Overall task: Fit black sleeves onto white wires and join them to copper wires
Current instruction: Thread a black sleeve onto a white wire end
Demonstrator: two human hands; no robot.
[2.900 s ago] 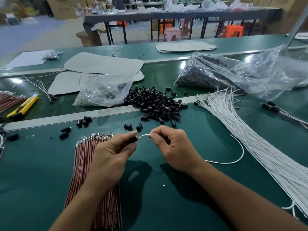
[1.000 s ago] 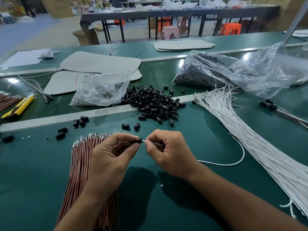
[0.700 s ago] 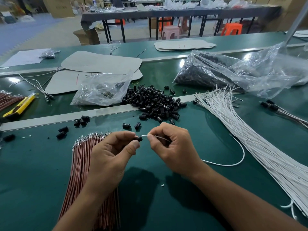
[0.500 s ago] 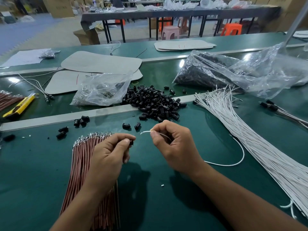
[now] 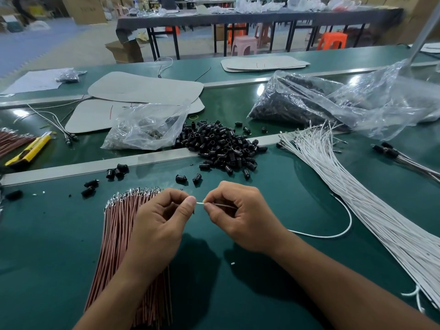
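Note:
My right hand (image 5: 240, 217) pinches a white wire (image 5: 333, 234) near its tip; the wire loops off to the right across the green table. My left hand (image 5: 162, 225) has thumb and fingers curled together at that tip, and the black sleeve it held a moment ago is hidden inside them. A short bit of white wire shows between the two hands. A bundle of copper wires (image 5: 119, 229) lies under my left forearm. A heap of black sleeves (image 5: 221, 146) sits just beyond the hands. The white wire bundle (image 5: 357, 186) fans out on the right.
A metal strip (image 5: 71, 167) crosses the green table. Loose sleeves (image 5: 116, 171) lie near it. A clear bag (image 5: 147, 127) and a larger bag of black parts (image 5: 321, 103) lie behind. A yellow knife (image 5: 28, 151) is far left; finished wires (image 5: 404, 158) are far right.
The hands pulled slightly apart half a second ago, then came back together. The sleeve, visible in my left fingers earlier, is now hidden at the wire tip.

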